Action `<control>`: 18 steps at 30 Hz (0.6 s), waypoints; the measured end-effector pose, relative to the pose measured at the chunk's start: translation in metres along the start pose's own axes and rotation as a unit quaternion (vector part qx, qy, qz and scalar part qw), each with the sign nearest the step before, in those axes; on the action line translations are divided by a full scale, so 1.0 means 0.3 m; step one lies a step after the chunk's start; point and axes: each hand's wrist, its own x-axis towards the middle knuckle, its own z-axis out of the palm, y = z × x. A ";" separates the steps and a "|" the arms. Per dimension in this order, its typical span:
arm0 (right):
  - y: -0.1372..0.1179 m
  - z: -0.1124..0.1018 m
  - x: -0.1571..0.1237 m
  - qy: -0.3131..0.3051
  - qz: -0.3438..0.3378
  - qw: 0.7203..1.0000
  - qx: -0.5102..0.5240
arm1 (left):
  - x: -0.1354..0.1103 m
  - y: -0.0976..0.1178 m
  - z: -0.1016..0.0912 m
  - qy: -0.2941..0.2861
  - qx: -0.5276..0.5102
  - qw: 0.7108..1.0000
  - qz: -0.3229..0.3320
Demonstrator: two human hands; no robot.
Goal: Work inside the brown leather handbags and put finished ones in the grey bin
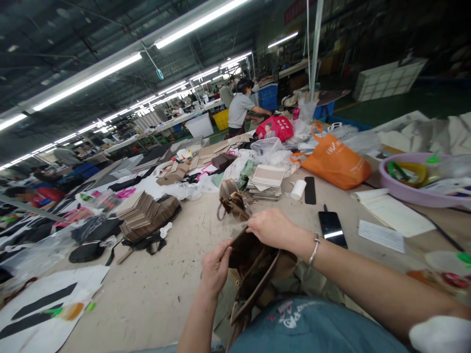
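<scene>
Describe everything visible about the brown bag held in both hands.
The brown bag looks like dark brown leather with lighter tan panels or flaps. It sits at the near table edge against the person's lap, mouth up and pulled open. The left hand grips its left rim; the right hand rests over the top rim, fingers curled in. Its lower part hangs below the table edge. Any hardware is too blurred to tell.

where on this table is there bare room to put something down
Bare tabletop lies left of the left hand, below the card stack. A smaller patch sits between the phone and white papers. Farther back, around the orange bag, it is crowded.
</scene>
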 end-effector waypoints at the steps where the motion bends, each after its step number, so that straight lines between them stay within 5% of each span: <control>1: 0.000 0.002 0.001 0.002 0.000 1.000 0.000 | 0.001 0.002 -0.001 -0.002 0.001 1.000 0.000; 18: 0.003 0.002 0.022 0.049 0.055 0.997 0.024 | 0.041 0.014 -0.008 0.021 -0.040 0.994 -0.104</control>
